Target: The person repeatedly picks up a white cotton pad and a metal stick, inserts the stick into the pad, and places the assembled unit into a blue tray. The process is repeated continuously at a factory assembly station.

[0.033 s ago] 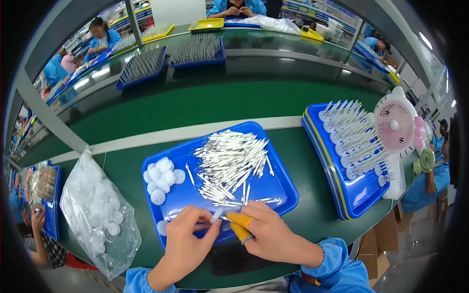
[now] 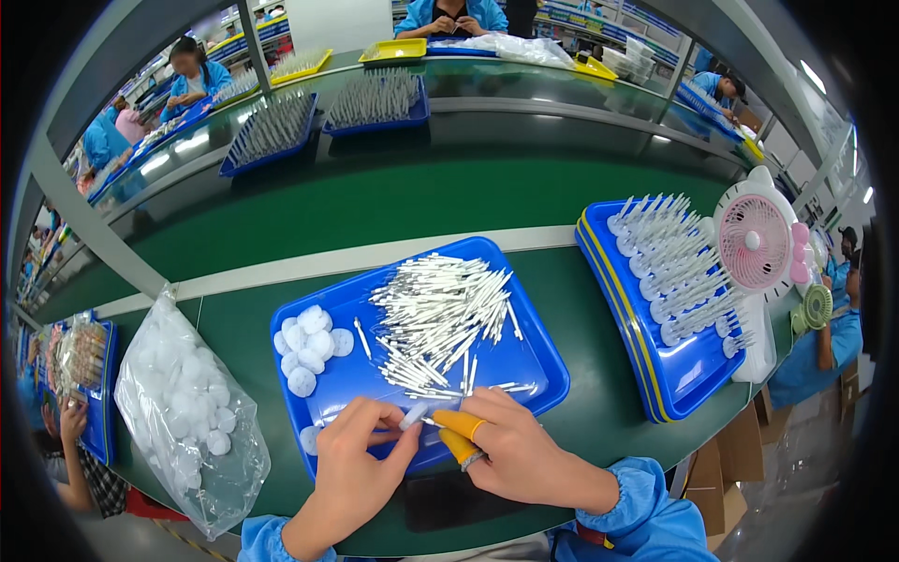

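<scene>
Over the near edge of a blue tray (image 2: 426, 245), my left hand (image 2: 361, 459) pinches a small, round, whitish disc (image 2: 412, 415) between thumb and fingers. My right hand (image 2: 520, 450) wears yellow finger covers and closes on a thin white stick (image 2: 432, 421). The stick's end meets the disc or lies right beside it; the fingers hide which. Beyond both hands, a loose heap of white sticks (image 2: 440, 318) fills the middle of the tray. More whitish round discs (image 2: 307, 343) are piled along its left side.
At left lies a clear plastic bag (image 2: 192, 403) of white discs. Stacked blue trays (image 2: 688, 370) at right bear rows of discs with upright sticks, beside a pink and white fan (image 2: 752, 239). Farther back stand filled blue trays (image 2: 379, 101); a co-worker (image 2: 449, 17) sits opposite.
</scene>
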Motion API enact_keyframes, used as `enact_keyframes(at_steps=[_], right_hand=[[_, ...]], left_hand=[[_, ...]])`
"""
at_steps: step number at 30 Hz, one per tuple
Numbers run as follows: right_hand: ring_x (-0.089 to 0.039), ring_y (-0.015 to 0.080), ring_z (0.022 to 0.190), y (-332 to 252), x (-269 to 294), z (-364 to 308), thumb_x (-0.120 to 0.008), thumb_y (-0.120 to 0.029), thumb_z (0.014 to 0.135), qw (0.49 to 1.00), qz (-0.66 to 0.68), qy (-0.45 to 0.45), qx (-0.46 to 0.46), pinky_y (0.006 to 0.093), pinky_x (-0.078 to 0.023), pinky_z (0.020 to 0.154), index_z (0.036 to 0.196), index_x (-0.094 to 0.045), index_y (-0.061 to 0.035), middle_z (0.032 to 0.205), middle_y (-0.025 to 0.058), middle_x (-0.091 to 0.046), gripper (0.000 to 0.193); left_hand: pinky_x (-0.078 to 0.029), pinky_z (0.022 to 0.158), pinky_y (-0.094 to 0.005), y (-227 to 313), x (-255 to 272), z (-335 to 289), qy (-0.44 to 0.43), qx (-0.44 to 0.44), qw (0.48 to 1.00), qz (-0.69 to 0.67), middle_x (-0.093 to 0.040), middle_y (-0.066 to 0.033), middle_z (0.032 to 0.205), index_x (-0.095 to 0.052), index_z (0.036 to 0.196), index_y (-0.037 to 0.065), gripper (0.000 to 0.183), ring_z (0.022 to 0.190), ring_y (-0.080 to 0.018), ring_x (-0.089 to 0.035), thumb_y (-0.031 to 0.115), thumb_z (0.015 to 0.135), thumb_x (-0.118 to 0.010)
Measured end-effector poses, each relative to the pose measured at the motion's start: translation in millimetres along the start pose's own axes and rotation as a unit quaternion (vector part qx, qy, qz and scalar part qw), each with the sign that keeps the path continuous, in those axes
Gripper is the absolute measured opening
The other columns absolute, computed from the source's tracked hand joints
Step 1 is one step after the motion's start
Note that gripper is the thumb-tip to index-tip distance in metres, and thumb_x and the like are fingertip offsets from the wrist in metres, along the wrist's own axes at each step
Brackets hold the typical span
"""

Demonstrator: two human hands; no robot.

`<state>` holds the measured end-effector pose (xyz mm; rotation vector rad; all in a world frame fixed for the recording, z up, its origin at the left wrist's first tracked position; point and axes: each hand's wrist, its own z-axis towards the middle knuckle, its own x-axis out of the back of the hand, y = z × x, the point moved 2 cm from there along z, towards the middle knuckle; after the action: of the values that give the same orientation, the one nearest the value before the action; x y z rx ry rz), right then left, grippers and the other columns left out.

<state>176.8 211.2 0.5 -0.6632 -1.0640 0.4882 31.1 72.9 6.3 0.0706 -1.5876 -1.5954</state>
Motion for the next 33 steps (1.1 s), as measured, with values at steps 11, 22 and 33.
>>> enact_keyframes(at_steps=[11, 22, 33], right_hand=[[-0.061, 0.0336, 0.093, 1.0, -12.7, -5.0, -0.073, 0.006, 0.073, 1.000, 0.007, 0.017, -0.009, 0.0431, -0.051, 0.082, 0.117, -0.073, 0.0067, 0.097, 0.0138, -0.063, 0.044], [-0.061, 0.0308, 0.070, -1.3, -24.3, -6.4, -0.069, 0.011, 0.065, 0.993, 0.018, 0.120, 0.002, 0.0395, -0.047, 0.059, 0.104, -0.077, 0.0045, 0.080, 0.0121, -0.065, 0.040], [-0.061, 0.0341, 0.097, 17.8, 39.5, 5.7, -0.075, 0.007, 0.074, 0.988, -0.141, -0.001, -0.070, 0.0447, -0.049, 0.087, 0.097, -0.080, 0.0003, 0.096, 0.0127, -0.068, 0.025]], left_hand=[[-0.070, 0.073, -0.0329, -2.0, -8.4, -3.6, -0.019, -0.042, 0.999, 0.006, -0.069, -0.0124, 0.094, -0.070, 0.100, -0.005, 0.018, 0.086, -0.0213, -0.076, -0.011, 0.085, -0.077], [-0.057, 0.061, -0.0375, -5.4, -11.2, -13.0, 0.000, -0.049, 0.999, 0.011, -0.063, -0.0150, 0.088, -0.068, 0.101, -0.003, 0.016, 0.070, -0.0305, -0.071, -0.002, 0.087, -0.077], [-0.064, 0.074, -0.0378, -8.2, -0.2, -8.6, 0.014, -0.007, 0.999, 0.038, -0.066, -0.0152, 0.102, -0.069, 0.109, -0.002, 0.016, 0.085, -0.0313, -0.075, -0.002, 0.093, -0.073]])
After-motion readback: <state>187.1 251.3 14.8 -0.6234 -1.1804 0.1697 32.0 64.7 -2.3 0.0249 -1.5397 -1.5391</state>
